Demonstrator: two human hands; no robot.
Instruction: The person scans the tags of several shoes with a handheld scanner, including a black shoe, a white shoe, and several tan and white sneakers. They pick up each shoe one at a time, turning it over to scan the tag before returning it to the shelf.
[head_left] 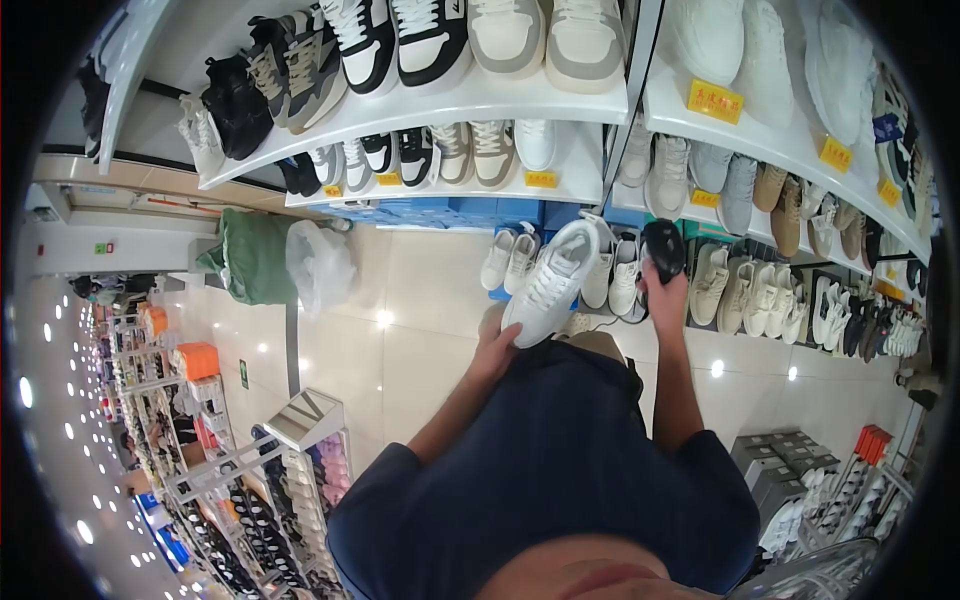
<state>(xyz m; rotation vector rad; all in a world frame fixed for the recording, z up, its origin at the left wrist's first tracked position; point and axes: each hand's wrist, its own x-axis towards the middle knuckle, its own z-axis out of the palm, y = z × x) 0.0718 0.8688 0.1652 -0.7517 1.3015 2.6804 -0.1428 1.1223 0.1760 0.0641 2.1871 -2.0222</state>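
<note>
My left hand is closed on the toe end of a white lace-up sneaker, held up in front of my body with its opening tilted away. A small tag or string seems to hang at its heel. My right hand is wrapped round a black handheld device with a rounded head, possibly a barcode scanner. The device is held upright, to the right of the sneaker and apart from it. A thin dark cord shows below, near my right wrist. Behind the sneaker, other white shoes stand low by the shelves.
Curved white shelves with sneakers and yellow price cards rise ahead. Blue boxes sit beneath. A green bag and a clear plastic bag stand on the floor to the left. Shoe racks and stacked grey boxes flank me.
</note>
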